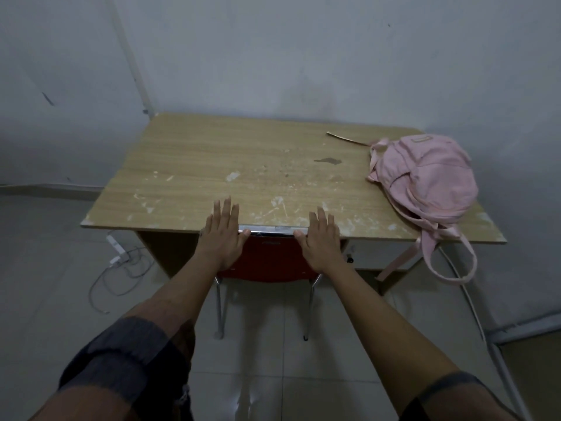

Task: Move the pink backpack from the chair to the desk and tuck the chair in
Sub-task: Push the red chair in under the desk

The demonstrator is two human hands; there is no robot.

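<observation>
Cables and a white power strip [114, 242] lie on the floor, left of the desk [188, 165]. L hand [222, 235] lies flat on the metal top rail of the red chair [267, 262], fingers [226, 209] straight, slightly spread, over the desk's front edge. R hand [321, 238] same pose on the rail's right end. Chair seat sits under the desk, legs showing behind. Pink backpack [425, 177] rests on desk's far-right corner, straps hanging off the front edge.
</observation>
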